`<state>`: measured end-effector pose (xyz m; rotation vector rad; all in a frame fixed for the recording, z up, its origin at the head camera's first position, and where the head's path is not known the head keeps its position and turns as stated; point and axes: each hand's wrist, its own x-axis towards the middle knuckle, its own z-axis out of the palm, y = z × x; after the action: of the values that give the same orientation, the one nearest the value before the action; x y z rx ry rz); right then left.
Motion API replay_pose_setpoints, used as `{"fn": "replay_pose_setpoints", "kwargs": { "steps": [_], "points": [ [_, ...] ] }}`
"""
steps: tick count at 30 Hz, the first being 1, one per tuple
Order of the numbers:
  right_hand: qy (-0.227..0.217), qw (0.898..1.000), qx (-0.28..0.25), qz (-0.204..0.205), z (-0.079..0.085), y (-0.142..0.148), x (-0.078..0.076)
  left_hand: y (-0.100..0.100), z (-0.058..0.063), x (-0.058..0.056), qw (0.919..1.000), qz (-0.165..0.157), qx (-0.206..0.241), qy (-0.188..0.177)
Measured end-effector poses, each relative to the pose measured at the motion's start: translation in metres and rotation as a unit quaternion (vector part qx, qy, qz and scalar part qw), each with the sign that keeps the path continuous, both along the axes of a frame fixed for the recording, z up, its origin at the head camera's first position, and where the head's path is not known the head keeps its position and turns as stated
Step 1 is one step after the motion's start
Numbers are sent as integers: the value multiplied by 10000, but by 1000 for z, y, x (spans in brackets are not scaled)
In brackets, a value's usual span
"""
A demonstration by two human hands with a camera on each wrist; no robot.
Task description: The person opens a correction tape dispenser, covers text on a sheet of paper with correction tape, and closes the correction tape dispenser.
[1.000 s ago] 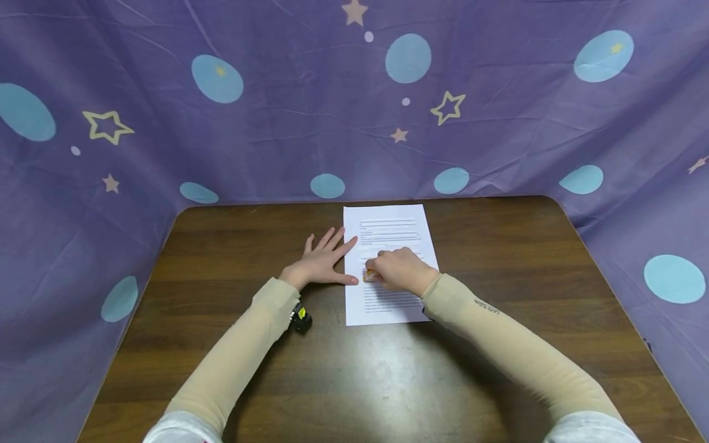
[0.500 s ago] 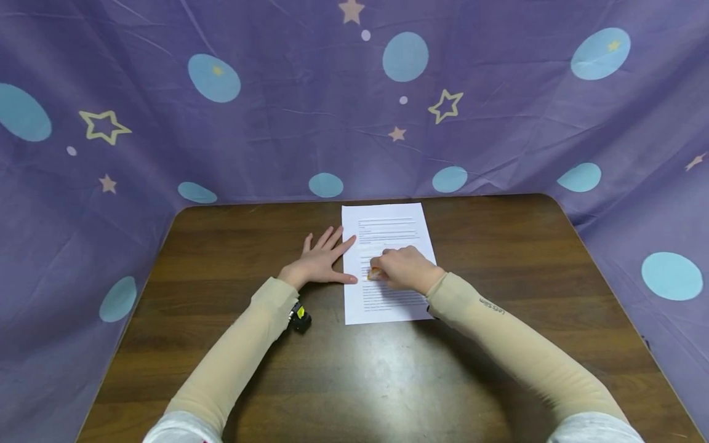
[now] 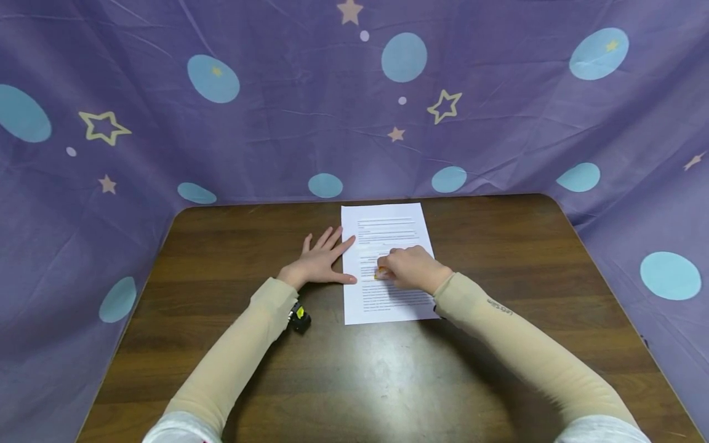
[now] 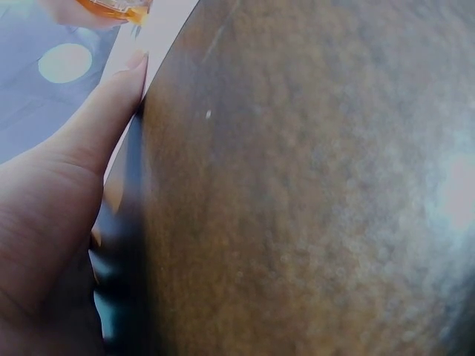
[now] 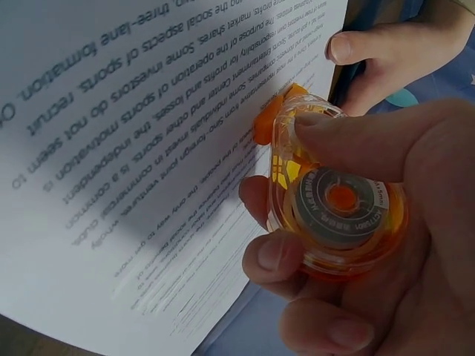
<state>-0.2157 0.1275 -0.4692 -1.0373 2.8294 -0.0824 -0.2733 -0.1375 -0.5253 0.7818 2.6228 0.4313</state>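
**Dispenser was at mid-page, sheet pinned along one edge only**

The clear-and-orange tape dispenser point(image 5: 338, 196), probably correction tape going by its shape, sat over the middle of the printed text, its orange tip point(image 5: 276, 117) aimed at the lines. Whether the tip was pressed down or just above the page could not be told. The right hand point(image 3: 414, 269) held it, thumb on one flat face, fingers curled against the other side.

Under it, the printed sheet point(image 3: 354, 311) lay flat, near the far side of the surface point(image 3: 332, 381). The left hand point(image 3: 318, 266) held nothing; its fingers were spread wide, thumb and index fingertip on the sheet's left margin, palm off to the side of it. Beyond the surface hung a purple patterned curtain point(image 3: 277, 74).

Risks, as judged: the right side of the sheet had only the right hand near it, so a sideways drag could have swivelled or buckled the page if the left hand's light contact slipped. A tip tilted out of flat, or uneven thumb pressure, could have skipped or torn the tape. The right hand also hid much of the text, so drifting onto the wrong line was plausible.
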Motion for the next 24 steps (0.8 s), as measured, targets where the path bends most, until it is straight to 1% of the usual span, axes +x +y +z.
{"fn": "replay_pose_setpoints", "kwargs": {
  "steps": [9,14,17,22,24],
  "points": [
    [19,9999,-101,-39,3,6,2,-2,1,0,10000,12,12,-61],
    [117,9997,-194,-17,2,12,4,-2,0,0,10000,-52,-34,-7],
    [111,9997,-193,-51,3,16,5,-2,2,1,10000,-85,33,-14],
    [112,9996,-239,-106,2,21,6,-1,1,1,10000,-37,24,-56],
    [146,9995,-274,-107,1,21,6,0,4,3,10000,-29,21,-64]
  ]
}}
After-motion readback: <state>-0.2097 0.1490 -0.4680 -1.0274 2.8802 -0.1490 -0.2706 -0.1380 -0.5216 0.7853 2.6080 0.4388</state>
